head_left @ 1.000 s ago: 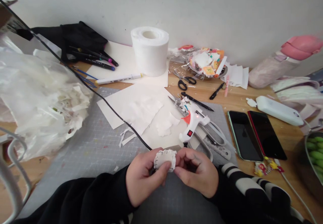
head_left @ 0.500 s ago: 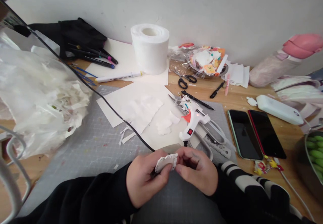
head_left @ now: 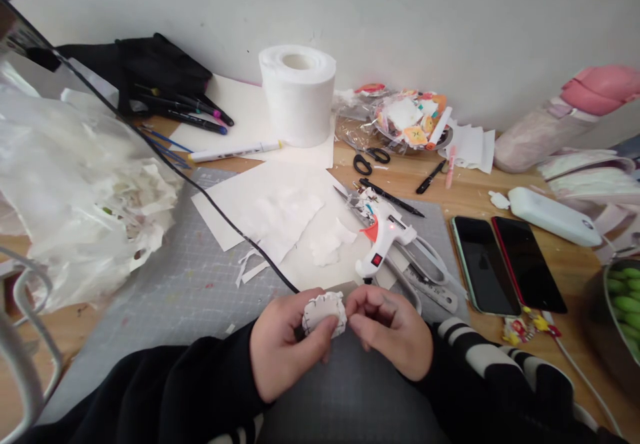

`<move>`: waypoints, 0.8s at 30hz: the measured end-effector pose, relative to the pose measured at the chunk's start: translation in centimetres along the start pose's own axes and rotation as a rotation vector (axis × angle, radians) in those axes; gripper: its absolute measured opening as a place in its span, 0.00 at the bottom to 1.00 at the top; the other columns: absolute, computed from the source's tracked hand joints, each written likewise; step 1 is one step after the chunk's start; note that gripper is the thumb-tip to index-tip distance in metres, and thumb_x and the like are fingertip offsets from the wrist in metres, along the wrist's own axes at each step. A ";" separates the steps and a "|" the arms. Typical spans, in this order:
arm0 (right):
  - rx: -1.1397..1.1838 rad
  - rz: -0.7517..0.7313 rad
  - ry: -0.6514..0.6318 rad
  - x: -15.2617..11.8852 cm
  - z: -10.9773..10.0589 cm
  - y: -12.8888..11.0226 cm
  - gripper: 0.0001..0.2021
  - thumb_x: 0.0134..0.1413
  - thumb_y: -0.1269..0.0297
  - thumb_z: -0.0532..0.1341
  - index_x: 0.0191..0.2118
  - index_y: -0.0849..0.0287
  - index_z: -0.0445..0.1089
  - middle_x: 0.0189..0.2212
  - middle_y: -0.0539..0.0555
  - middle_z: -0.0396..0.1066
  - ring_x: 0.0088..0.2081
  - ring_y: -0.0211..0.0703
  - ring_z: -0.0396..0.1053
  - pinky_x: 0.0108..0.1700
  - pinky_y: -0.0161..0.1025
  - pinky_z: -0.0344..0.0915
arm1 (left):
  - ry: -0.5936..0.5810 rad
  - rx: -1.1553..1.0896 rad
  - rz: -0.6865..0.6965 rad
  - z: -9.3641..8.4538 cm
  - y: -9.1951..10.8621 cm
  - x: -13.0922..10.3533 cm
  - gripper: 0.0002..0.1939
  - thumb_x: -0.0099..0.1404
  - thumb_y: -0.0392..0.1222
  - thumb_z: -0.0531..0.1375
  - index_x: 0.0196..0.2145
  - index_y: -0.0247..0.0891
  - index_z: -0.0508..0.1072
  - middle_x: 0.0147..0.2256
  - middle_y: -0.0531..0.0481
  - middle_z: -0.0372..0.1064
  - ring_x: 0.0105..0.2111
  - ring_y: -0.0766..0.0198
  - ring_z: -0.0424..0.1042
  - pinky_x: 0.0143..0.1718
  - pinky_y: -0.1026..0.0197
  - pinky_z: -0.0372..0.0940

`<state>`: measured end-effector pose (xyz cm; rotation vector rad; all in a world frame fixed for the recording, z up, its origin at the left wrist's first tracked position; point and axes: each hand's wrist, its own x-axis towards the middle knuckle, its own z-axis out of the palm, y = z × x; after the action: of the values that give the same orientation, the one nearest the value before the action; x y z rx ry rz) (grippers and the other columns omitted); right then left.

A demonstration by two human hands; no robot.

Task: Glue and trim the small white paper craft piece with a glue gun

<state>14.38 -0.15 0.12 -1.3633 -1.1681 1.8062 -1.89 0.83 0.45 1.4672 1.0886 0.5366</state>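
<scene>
Evidently, close finger work is under way: the left hand's (head_left: 280, 351) grip is clamped on a small white piece (head_left: 319, 310) above the cutting mat (head_left: 185, 317). The right hand (head_left: 397, 337) is at its crinkled edge; whether its grip is closed, one cannot tell. Touching that edge calls for light fingertips.

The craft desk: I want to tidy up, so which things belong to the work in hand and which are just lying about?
Probably part of the work:
white piece with black edge marks, held in the left hand
glue gun
torn white paper
cutting mat

Seemingly just lying about:
green-edged phone
red-edged phone
pink-lidded bottle
pale oblong device
</scene>
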 end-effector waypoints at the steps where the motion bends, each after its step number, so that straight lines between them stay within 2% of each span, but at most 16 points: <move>1: 0.008 -0.005 0.004 0.0 0.0 0.0 0.04 0.41 0.66 0.55 0.26 0.61 0.61 0.15 0.43 0.56 0.17 0.29 0.52 0.20 0.30 0.49 | 0.000 -0.023 -0.015 0.0 0.0 0.0 0.11 0.59 0.40 0.51 0.20 0.38 0.62 0.14 0.57 0.60 0.15 0.71 0.58 0.21 0.67 0.56; 10: -0.051 -0.025 -0.019 0.1 0.1 0.0 0.05 0.39 0.67 0.58 0.25 0.60 0.60 0.16 0.43 0.55 0.18 0.28 0.52 0.20 0.30 0.50 | -0.014 -0.076 -0.048 0.1 0.0 0.1 0.11 0.59 0.42 0.51 0.21 0.38 0.63 0.14 0.56 0.62 0.15 0.71 0.59 0.20 0.67 0.57; 24: -0.010 -0.047 0.011 0.0 0.4 0.3 0.05 0.38 0.68 0.60 0.24 0.60 0.61 0.17 0.44 0.57 0.19 0.28 0.52 0.20 0.29 0.51 | -0.010 -0.080 -0.023 0.1 0.0 0.0 0.11 0.60 0.40 0.51 0.21 0.38 0.63 0.13 0.57 0.61 0.14 0.71 0.58 0.19 0.68 0.56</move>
<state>14.03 -0.43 -0.10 -1.3391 -1.1951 1.7598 -1.74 0.79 0.44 1.3847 1.0634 0.5502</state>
